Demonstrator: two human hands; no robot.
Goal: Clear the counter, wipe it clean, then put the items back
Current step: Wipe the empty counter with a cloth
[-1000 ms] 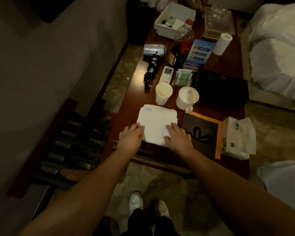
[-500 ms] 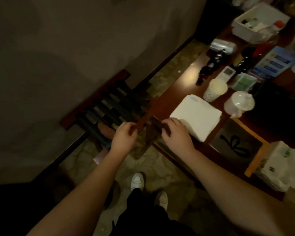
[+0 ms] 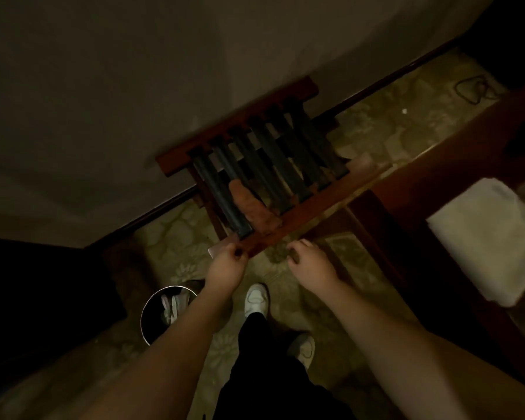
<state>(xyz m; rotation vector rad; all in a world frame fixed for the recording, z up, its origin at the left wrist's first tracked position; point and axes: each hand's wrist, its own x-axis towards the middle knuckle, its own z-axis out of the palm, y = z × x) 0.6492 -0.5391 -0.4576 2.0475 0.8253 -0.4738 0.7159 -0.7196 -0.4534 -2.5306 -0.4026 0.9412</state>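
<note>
Dim carpeted floor (image 3: 376,122) fills the view. On the desk (image 3: 455,153) corner lies a folded white towel (image 3: 485,241), well apart from both hands. Left hand (image 3: 225,265) and right hand (image 3: 311,265) curl, pinching small dark objects beside the slatted luggage rack (image 3: 255,165); a bin (image 3: 164,313) stands below.

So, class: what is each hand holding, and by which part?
Left hand pinches a small pale piece by its edge; right hand: grip cannot be told.
</note>
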